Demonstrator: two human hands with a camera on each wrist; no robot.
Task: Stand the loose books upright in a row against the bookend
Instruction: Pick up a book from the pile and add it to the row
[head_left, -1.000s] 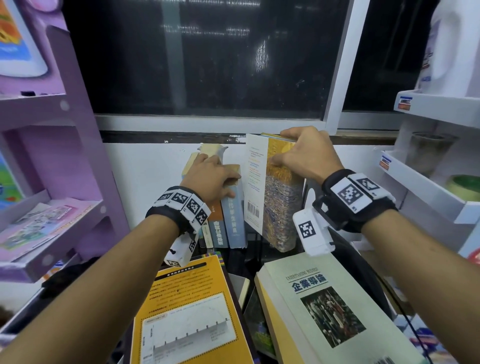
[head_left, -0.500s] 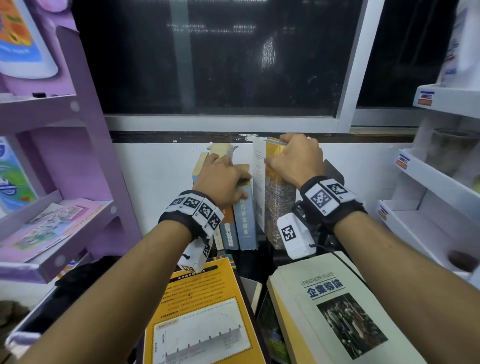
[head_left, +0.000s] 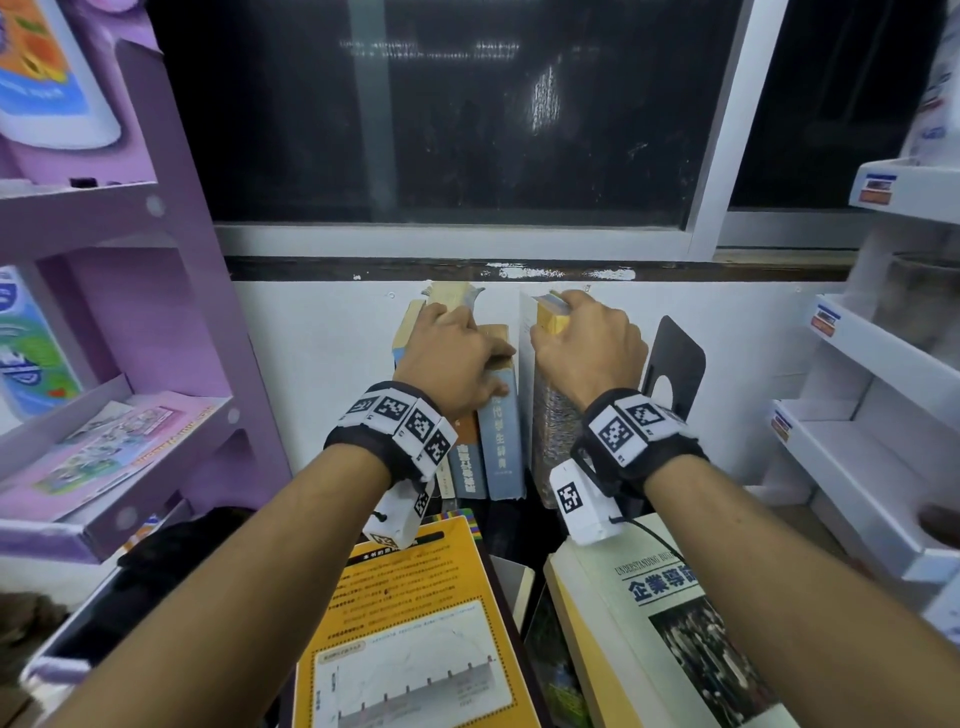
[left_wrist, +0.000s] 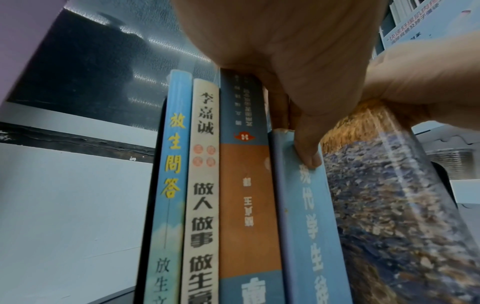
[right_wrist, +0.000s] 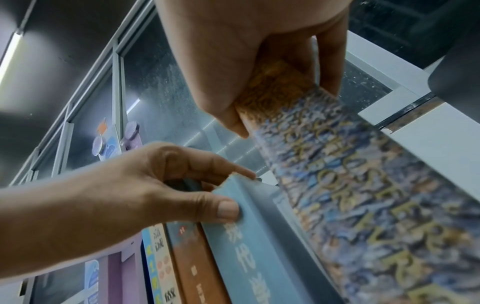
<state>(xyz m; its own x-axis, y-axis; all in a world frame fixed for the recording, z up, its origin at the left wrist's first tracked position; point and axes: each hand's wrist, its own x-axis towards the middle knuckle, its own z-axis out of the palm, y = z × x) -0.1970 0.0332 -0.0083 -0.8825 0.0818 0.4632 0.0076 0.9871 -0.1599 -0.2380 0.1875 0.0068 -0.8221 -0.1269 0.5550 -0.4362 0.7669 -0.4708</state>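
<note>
Several books stand upright in a row: a thin light-blue one (left_wrist: 171, 185), a cream one (left_wrist: 203, 185), an orange-and-blue one (left_wrist: 244, 185) and a blue one (head_left: 501, 447) (left_wrist: 306, 226). My left hand (head_left: 452, 358) (right_wrist: 155, 174) grips the top of the blue book, thumb on its spine. My right hand (head_left: 587, 353) (right_wrist: 246, 51) holds a thick mosaic-covered book (head_left: 553, 431) (right_wrist: 363, 185) by its top, upright and close beside the blue book. A black bookend (head_left: 675, 358) stands just right of it. An orange book (head_left: 410, 623) and a white book (head_left: 665, 623) lie flat in front.
A purple shelf unit (head_left: 104, 467) stands at the left and white shelves (head_left: 857, 467) at the right. A white wall and a dark window (head_left: 467, 130) close off the back. Another book lies partly hidden between the two flat ones.
My right hand has swung the thick book from an angle to upright and moved it left toward the row. The black bookend now shows at its right. My left hand has stayed on the row.
</note>
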